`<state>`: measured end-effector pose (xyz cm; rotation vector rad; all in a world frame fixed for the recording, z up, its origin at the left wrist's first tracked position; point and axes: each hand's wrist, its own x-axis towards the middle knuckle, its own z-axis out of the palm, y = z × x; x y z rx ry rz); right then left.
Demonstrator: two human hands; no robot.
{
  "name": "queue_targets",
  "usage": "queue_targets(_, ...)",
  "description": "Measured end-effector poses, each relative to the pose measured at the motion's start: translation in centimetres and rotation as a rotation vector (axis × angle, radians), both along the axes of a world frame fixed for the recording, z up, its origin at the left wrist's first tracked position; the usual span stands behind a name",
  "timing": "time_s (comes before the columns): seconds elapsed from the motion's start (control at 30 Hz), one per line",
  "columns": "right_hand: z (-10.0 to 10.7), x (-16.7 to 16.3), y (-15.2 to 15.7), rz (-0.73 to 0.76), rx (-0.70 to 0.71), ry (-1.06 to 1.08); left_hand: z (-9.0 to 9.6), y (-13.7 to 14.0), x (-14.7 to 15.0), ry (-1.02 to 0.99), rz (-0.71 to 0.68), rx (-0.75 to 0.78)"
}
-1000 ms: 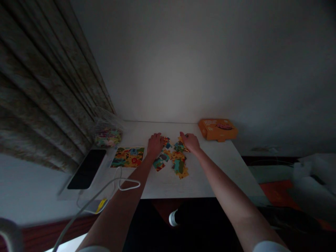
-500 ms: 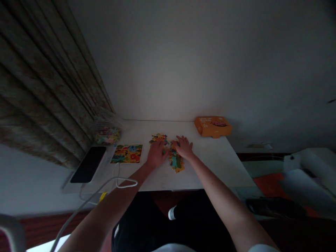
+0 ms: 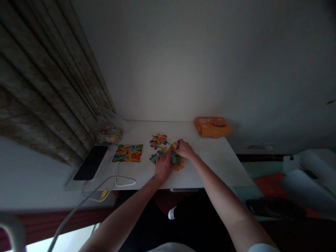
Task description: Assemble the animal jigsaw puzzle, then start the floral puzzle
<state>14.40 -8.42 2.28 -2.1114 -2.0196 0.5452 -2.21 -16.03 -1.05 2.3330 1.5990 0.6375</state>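
My left hand rests on joined jigsaw puzzle pieces, its fingers stretched over their green part and its thumb out to the right. My right hand is curled at the upper right edge of the same section, its fingertips closed on a puzzle piece; the exact grip is partly hidden. Just beyond my left hand lies another joined cluster of orange and yellow puzzle pieces. A green puzzle portion shows left of my left fingers.
A picture card with animals lies left of the pieces, beside a black phone. A white cable loops across the table's front. Behind the phone sits a clear bag of colourful pieces. An orange box stands at the back right.
My left hand has moved right and nearer to me, onto the joined section, uncovering the orange cluster. My right hand's fingers have curled in from a spread pose.
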Motion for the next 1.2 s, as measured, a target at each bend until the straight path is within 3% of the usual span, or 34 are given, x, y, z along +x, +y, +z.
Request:
queue_targets(0.27, -0.1, 2.7, 1.0, -0.035, -0.039, 0.39, -0.3, 0.3, 0.9, -0.319, -0.036, -0.075)
queue_targets(0.57, 0.9, 4.5, -0.2, 0.037, -0.146, 0.764, 0.1, 1.1, 2.6, -0.567, 0.098, -0.214)
queue_targets(0.73, 0.8, 4.8, -0.2, 0.077, -0.128, 0.733, 0.8, 2.0, 2.8, -0.564, 0.152, -0.348)
queue_targets(1.0, 0.8, 5.4, -0.6, 0.174, -0.165, 0.825, 2.8, 3.0, 2.8, -0.38, 0.175, -0.428)
queue_targets(1.2, 0.1, 4.9, -0.7, 0.045, -0.154, 0.857, 3.9, 3.4, 2.9, -0.313, 0.142, -0.465)
